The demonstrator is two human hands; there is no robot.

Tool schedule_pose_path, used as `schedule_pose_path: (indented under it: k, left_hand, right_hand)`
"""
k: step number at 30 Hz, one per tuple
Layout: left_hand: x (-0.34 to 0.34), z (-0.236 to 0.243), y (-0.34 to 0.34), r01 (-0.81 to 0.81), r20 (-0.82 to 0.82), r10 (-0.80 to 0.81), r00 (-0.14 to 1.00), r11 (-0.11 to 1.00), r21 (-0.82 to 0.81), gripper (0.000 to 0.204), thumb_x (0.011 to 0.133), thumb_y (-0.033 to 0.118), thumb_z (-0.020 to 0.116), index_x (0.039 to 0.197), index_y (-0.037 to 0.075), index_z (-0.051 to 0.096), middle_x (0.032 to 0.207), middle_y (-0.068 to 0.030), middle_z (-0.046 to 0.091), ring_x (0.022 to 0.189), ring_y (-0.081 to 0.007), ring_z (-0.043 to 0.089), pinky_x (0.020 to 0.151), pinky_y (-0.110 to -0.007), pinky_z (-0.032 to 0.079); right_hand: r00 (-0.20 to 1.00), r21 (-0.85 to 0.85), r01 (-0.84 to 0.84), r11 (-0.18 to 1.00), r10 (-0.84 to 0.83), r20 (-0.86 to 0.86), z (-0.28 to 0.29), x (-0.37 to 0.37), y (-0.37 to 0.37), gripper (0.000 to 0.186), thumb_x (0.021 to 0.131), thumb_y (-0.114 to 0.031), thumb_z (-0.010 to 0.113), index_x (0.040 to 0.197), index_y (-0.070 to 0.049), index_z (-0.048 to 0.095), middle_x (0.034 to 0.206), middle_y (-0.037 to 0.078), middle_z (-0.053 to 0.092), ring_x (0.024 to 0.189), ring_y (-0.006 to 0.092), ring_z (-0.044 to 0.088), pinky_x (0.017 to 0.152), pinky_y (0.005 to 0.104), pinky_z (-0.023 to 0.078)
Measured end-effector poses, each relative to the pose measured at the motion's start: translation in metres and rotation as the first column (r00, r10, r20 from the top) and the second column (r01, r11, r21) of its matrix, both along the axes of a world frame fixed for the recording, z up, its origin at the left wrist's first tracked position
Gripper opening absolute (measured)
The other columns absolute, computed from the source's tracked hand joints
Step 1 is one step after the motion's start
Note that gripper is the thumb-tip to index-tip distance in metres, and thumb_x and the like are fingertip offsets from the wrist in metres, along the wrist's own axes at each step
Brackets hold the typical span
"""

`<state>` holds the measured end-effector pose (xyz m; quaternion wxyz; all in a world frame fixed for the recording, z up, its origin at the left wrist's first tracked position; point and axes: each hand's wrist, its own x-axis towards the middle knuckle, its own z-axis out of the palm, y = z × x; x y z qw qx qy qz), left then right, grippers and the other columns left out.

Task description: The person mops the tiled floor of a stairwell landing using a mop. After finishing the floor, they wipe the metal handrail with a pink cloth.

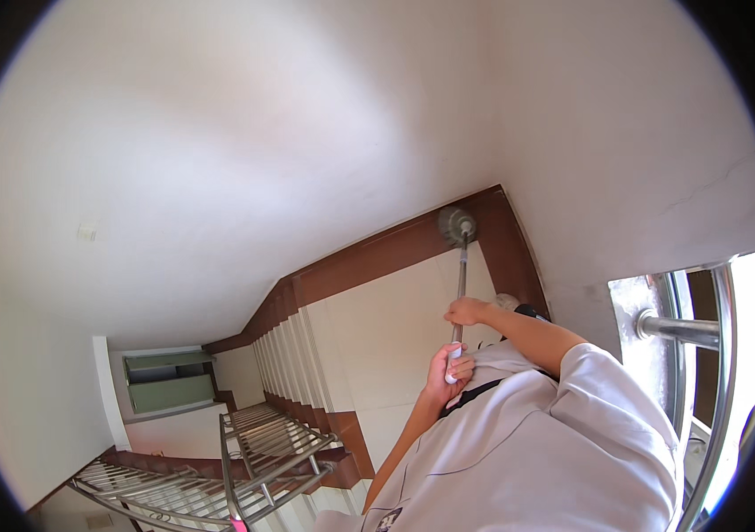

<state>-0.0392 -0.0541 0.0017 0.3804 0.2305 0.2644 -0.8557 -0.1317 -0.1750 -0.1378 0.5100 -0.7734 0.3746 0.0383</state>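
Left hand and right hand: 2 grips clamped on 1 pole bearing 1 mop head.

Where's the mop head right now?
In the head view, slightly right of centre: the mop head is on the brown floor border near the wall corner, at the pole's far end.

From here I see pale walls around a cream floor with brown edging, and stairs beside a metal railing.
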Motion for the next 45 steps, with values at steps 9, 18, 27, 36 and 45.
schedule_pose_path:
  k: [9,18,27,36,45]
  left_hand:
    - [-0.021,-0.006,-0.01,-0.143,-0.153,0.155,0.976,0.986,0.084,0.021,0.084,0.016,0.044,0.092,-0.002,0.051,0.049,0.0011,0.033,0.035,-0.0051,0.028,0.032,-0.018,0.026]
    - [-0.044,0.027,0.046,-0.461,0.117,0.447,0.887,0.873,0.157,0.02,0.083,0.014,0.042,0.095,0.001,0.05,0.05,0.0013,0.032,0.036,-0.006,0.026,0.032,-0.019,0.023]
    - [-0.032,0.041,0.062,-0.457,0.257,0.407,0.877,0.872,0.178,0.008,0.082,0.01,0.043,0.078,0.004,0.045,0.049,0.0027,0.03,0.036,-0.0056,0.025,0.032,-0.018,0.023]
    - [0.03,0.035,0.063,-0.072,0.064,0.064,0.996,0.99,0.122,0.03,0.08,0.015,0.045,0.053,0.01,0.032,0.046,0.002,0.03,0.035,-0.0077,0.027,0.034,-0.021,0.024]
    - [0.047,0.006,0.088,0.176,-0.097,-0.172,0.98,0.984,0.038,0.013,0.078,0.013,0.046,0.076,0.0,0.046,0.05,-0.0001,0.034,0.038,-0.0077,0.03,0.034,-0.019,0.027]
  right_hand:
    - [1.0,0.125,-0.018,0.992,0.02,-0.013,-0.025,-0.034,-0.029,0.036,0.073,-0.033,0.044,0.064,-0.006,0.066,0.068,0.018,0.061,0.07,0.0329,0.059,0.071,0.0381,0.046]
    - [0.98,0.195,-0.188,0.963,0.169,0.109,-0.01,0.001,0.01,0.038,0.074,-0.029,0.043,0.057,0.0,0.061,0.057,0.015,0.059,0.059,0.0298,0.059,0.062,0.0361,0.047]
    - [0.955,0.21,-0.267,0.941,0.229,0.19,0.001,0.045,0.048,0.042,0.076,-0.032,0.041,0.059,0.0,0.06,0.056,0.015,0.058,0.057,0.0301,0.058,0.062,0.0372,0.046]
    - [0.987,-0.018,-0.077,0.997,0.079,0.137,-0.009,0.043,0.059,0.023,0.08,-0.023,0.041,0.068,-0.007,0.052,0.063,0.011,0.055,0.063,0.0285,0.057,0.06,0.0383,0.046]
    - [0.988,-0.248,0.152,0.957,-0.155,0.01,-0.016,-0.009,0.117,0.017,0.078,-0.02,0.041,0.074,-0.007,0.053,0.074,0.013,0.056,0.072,0.0322,0.057,0.067,0.0389,0.046]
